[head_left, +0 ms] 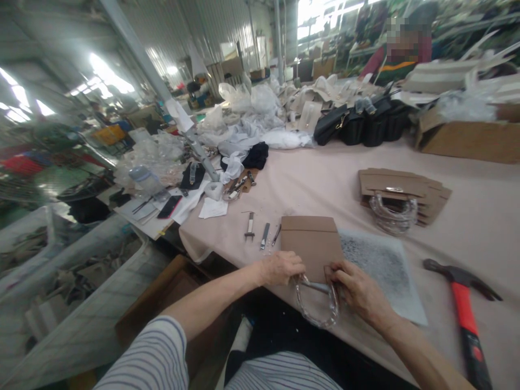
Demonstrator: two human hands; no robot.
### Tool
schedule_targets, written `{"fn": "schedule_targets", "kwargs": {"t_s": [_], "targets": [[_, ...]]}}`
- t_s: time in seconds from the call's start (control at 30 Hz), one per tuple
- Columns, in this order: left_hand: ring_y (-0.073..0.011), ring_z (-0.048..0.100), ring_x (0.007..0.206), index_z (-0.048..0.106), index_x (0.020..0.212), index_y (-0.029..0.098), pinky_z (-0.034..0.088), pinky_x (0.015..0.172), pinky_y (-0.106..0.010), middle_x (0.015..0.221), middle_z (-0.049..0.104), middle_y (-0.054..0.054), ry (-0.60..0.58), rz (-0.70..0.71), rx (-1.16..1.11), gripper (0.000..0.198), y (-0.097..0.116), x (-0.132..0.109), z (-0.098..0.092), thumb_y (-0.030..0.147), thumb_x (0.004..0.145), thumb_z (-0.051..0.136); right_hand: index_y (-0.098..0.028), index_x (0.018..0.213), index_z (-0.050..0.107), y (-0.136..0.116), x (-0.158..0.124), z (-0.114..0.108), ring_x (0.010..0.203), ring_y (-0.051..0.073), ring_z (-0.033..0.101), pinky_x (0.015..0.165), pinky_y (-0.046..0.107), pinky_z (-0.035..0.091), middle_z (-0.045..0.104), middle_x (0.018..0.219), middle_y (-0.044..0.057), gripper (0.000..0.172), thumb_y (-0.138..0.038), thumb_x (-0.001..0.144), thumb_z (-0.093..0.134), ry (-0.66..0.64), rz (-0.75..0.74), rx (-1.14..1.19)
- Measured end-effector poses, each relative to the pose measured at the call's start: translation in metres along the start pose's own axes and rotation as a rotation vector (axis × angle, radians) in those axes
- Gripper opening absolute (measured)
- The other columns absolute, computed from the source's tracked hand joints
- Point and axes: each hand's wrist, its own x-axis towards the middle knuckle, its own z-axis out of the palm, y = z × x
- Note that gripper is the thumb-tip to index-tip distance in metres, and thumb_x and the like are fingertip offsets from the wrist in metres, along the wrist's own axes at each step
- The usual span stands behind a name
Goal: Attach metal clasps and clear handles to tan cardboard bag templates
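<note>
A flat brown leather-like panel (312, 244) lies at the table's front edge, with a seam across its upper part. A curved bag handle (317, 319) wrapped in clear plastic hangs in a loop below the panel's near edge. My left hand (283, 267) is closed at the panel's lower left corner, its fingertips pinching the handle's left end. My right hand (357, 287) is closed at the lower right corner, thumb and finger on a small brown tab (327, 272) by the handle's other end. The fingers partly hide both handle ends.
A claw hammer (465, 303) with a red and black grip lies right, beside a dark-speckled pale slab (377, 271). Small metal tools (265, 236) sit left of the panel. Stacked brown panels (406, 189) with wrapped handles, black bags (369, 122) and a cardboard box (471, 138) stand farther back.
</note>
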Motion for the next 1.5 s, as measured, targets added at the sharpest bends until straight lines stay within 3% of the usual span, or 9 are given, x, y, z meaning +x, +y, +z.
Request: {"fn": "schedule_targets", "kwargs": {"t_s": [0.17,0.37,0.5,0.7,0.77,1.0,1.2,1.33,1.5], "targets": [[-0.0144,0.060,0.126,0.069,0.105,0.017,0.047,0.114,-0.031,0.121,0.071,-0.009,0.149,0.076,-0.172,0.032,-0.010,-0.032,0.017,0.005,0.097,0.040,-0.022,0.085,0.064,0.000,0.001,0.001,0.090,0.022,0.064,0.076,0.035,0.056,0.065,0.105,0.010,0.025,-0.008,0.087,0.043,0.040,0.008,0.003],[-0.0194,0.053,0.137,0.069,0.110,0.015,0.047,0.116,-0.040,0.135,0.065,-0.014,0.343,-0.059,-0.185,0.033,0.006,-0.037,0.045,0.007,0.092,0.044,-0.022,0.087,0.064,-0.004,0.001,0.003,0.090,0.022,0.064,0.078,0.035,0.056,0.066,0.103,0.010,0.022,-0.016,0.095,0.044,0.073,0.029,-0.016],[-0.0236,0.054,0.137,0.068,0.113,0.013,0.044,0.117,-0.046,0.134,0.066,-0.016,0.495,-0.115,-0.322,0.033,0.014,-0.035,0.058,0.012,0.086,0.049,-0.020,0.111,0.065,-0.009,-0.004,0.010,0.097,0.025,0.063,0.081,0.040,0.055,0.067,0.110,0.011,0.028,-0.018,0.099,0.041,0.126,0.086,-0.064],[-0.0274,0.052,0.138,0.061,0.126,0.010,0.044,0.115,-0.051,0.143,0.056,-0.022,0.714,-0.689,-0.549,0.039,0.028,-0.020,0.056,0.028,0.093,0.050,-0.019,0.116,0.064,-0.025,-0.014,0.018,0.098,0.028,0.059,0.084,0.046,0.051,0.066,0.119,0.012,0.029,-0.022,0.101,0.039,0.188,0.182,-0.092],[-0.0291,0.051,0.139,0.060,0.127,0.007,0.044,0.116,-0.051,0.145,0.054,-0.024,0.709,-0.760,-0.543,0.043,0.031,-0.008,0.053,0.031,0.091,0.055,-0.021,0.119,0.062,-0.030,-0.017,0.017,0.099,0.027,0.059,0.086,0.046,0.049,0.066,0.119,0.012,0.031,-0.023,0.101,0.037,0.209,0.208,-0.077],[-0.0315,0.045,0.143,0.058,0.132,0.007,0.044,0.118,-0.050,0.152,0.048,-0.023,0.571,-0.729,-0.417,0.045,0.040,0.022,0.053,0.032,0.095,0.052,-0.019,0.125,0.056,-0.025,-0.026,0.017,0.107,0.033,0.057,0.089,0.050,0.046,0.061,0.123,0.015,0.034,-0.039,0.099,0.049,0.251,0.244,-0.156],[-0.0304,0.047,0.143,0.059,0.131,0.004,0.044,0.118,-0.048,0.151,0.049,-0.024,0.628,-0.678,-0.453,0.046,0.036,0.014,0.059,0.032,0.095,0.050,-0.020,0.125,0.055,-0.032,-0.023,0.023,0.103,0.032,0.057,0.087,0.049,0.047,0.060,0.123,0.015,0.031,-0.035,0.097,0.051,0.282,0.270,-0.162],[-0.0288,0.052,0.138,0.060,0.131,0.008,0.049,0.114,-0.047,0.149,0.052,-0.021,0.588,-0.668,-0.441,0.041,0.037,0.009,0.054,0.028,0.096,0.050,-0.020,0.118,0.056,-0.035,-0.018,0.020,0.094,0.032,0.057,0.080,0.048,0.047,0.064,0.116,0.015,0.024,-0.031,0.097,0.049,0.304,0.273,-0.250],[-0.0219,0.068,0.108,0.068,0.113,0.015,0.058,0.098,-0.039,0.112,0.072,-0.012,0.637,-0.783,-0.308,0.028,0.009,-0.006,0.038,0.021,0.098,0.046,-0.021,0.112,0.058,-0.027,-0.017,0.019,0.083,0.036,0.056,0.070,0.050,0.043,0.066,0.110,0.015,0.025,-0.036,0.097,0.045,0.302,0.252,-0.349]]}}
